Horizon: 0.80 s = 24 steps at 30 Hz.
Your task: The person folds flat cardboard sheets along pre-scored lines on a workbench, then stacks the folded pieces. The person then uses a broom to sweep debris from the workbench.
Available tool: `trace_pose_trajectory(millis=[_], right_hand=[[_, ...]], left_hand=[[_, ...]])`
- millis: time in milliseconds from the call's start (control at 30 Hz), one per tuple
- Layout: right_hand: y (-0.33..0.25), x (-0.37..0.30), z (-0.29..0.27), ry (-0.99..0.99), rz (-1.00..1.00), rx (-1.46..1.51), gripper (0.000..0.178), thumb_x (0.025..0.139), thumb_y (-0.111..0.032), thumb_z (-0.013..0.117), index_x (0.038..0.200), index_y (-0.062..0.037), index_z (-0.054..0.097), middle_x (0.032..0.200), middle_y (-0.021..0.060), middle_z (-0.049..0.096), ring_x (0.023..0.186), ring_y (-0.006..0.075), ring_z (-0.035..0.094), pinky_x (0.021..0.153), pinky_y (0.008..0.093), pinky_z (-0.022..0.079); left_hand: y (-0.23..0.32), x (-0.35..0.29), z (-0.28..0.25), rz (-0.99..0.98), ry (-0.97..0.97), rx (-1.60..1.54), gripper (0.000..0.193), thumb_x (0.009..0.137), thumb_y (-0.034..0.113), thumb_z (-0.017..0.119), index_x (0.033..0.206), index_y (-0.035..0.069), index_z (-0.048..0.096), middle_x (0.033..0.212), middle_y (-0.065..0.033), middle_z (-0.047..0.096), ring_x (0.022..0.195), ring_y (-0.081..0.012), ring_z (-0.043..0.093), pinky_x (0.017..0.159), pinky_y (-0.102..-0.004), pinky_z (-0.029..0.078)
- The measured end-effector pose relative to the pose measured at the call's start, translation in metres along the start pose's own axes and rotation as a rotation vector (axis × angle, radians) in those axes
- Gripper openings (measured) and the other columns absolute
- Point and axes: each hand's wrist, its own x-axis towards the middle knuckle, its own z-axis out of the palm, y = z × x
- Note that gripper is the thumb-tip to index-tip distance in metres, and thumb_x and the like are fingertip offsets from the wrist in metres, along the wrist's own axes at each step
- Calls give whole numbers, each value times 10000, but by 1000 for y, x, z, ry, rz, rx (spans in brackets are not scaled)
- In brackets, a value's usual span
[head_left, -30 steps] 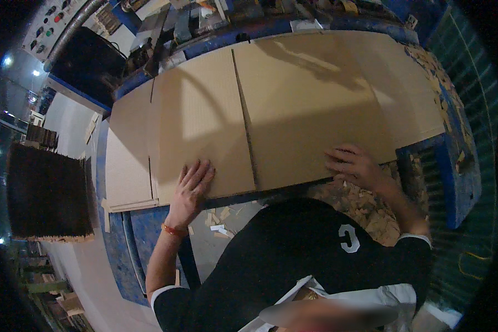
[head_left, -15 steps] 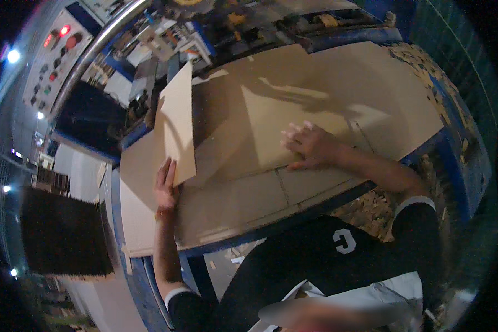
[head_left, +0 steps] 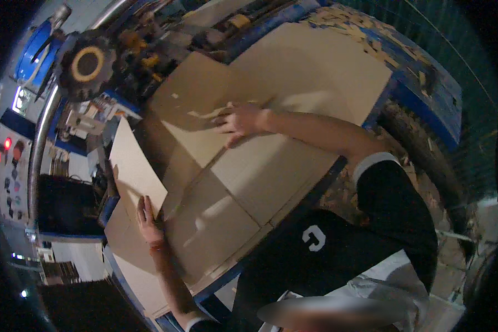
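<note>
Head view: my left hand (head_left: 148, 226) touches the raised tan cardboard flap (head_left: 133, 166), grip unclear; my right hand (head_left: 242, 122) lies wide on the flat brown cardboard sheet (head_left: 276, 171) before me. Likely flap-turning; next calls for steady guidance.

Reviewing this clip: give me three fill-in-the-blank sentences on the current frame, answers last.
The raised flap is nearest the person's ____ hand.
The right hand is spread over a sheet of ____.
The lit lamps on the control panel glow ____.

Missing words: left; cardboard; red.
</note>
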Motion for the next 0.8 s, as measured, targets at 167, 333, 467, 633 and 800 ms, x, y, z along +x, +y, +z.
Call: trace_pose_trajectory(millis=[167, 333, 467, 633, 800], right_hand=[[11, 14, 8, -24, 19, -42, 616, 792, -617, 416, 1213, -178, 518, 1274, 43, 483, 1187, 241, 412, 949, 459, 329], [-5, 41, 17, 38, 397, -17, 572, 807, -520, 499, 1273, -193, 453, 1331, 67, 408, 1210, 261, 377, 957, 489, 319], [-24, 20, -15, -80, 714, 117, 599, 788, -459, 572, 1296, -177, 422, 1384, 123, 311, 1260, 283, 316, 999, 506, 279], [-13, -149, -83, 319, 1031, 104, 619, 771, -414, 606, 1249, -51, 458, 1282, 228, 415, 1229, 361, 341, 1049, 411, 248], [-14, -255, -74, 19, 1596, -409, 680, 767, -432, 596, 1285, -30, 413, 1272, 203, 455, 1217, 362, 368, 1009, 507, 258]], left_hand=[[-6, 17, 9, -42, -47, 184, 548, 791, 224, 622, 1291, 107, 432, 1268, -142, 464, 1138, -317, 463, 909, -393, 414], [-13, 30, 18, -515, -130, 462, 530, 834, 229, 566, 1316, 90, 394, 1308, -141, 437, 1187, -324, 425, 939, -394, 379], [-42, -28, 3, -439, 48, 166, 604, 829, 194, 587, 1337, 11, 317, 1314, -189, 418, 1223, -330, 385, 972, -398, 341], [-129, -228, -34, -920, 397, -109, 492, 871, 240, 534, 1280, 4, 393, 1206, -160, 488, 1054, -281, 504, 861, -407, 425], [-163, -361, -53, -785, 223, -996, 458, 907, 177, 400, 1350, 98, 315, 1322, -84, 355, 1075, -234, 456, 814, -438, 453]])
